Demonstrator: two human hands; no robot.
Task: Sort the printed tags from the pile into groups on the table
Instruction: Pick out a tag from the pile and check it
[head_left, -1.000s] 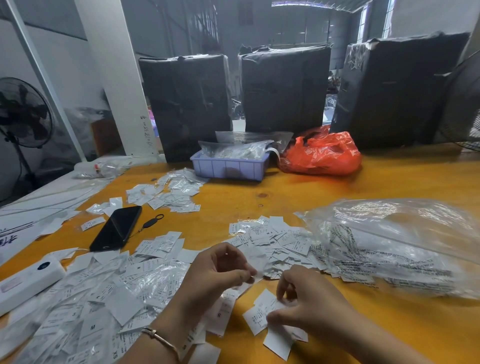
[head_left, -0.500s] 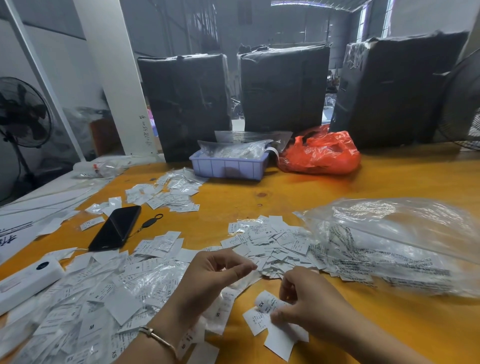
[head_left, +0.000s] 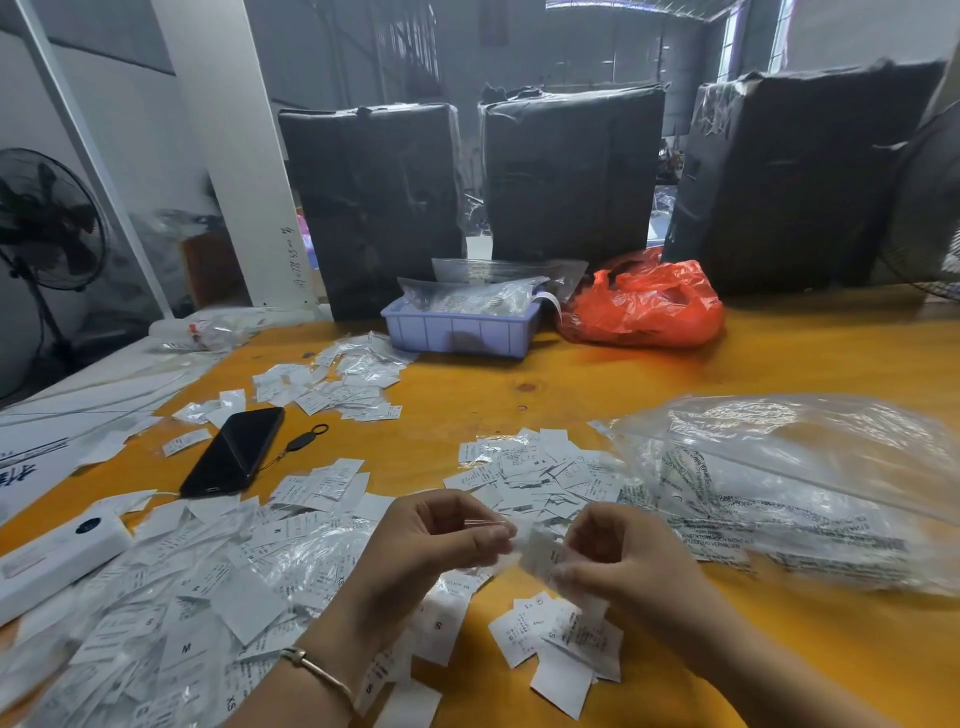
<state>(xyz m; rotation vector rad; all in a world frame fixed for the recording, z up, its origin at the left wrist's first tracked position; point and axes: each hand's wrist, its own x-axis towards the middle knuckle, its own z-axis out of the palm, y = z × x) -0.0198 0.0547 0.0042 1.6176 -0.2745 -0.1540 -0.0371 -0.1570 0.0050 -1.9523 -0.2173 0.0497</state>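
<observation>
Size letters show on the white printed tags (head_left: 187, 623) at lower left: "M" at the pile's near side, "XS" on two tags near the wrist, "S" on one lower centre; finer print is illegible.

Glossy orange table (head_left: 623, 395), paper tags (head_left: 535, 467)

Warehouse or packing workshop, black-wrapped bales (head_left: 571, 171) behind an orange worktable (head_left: 779, 353), bare concrete hall, pedestal fan (head_left: 47, 218)
</observation>
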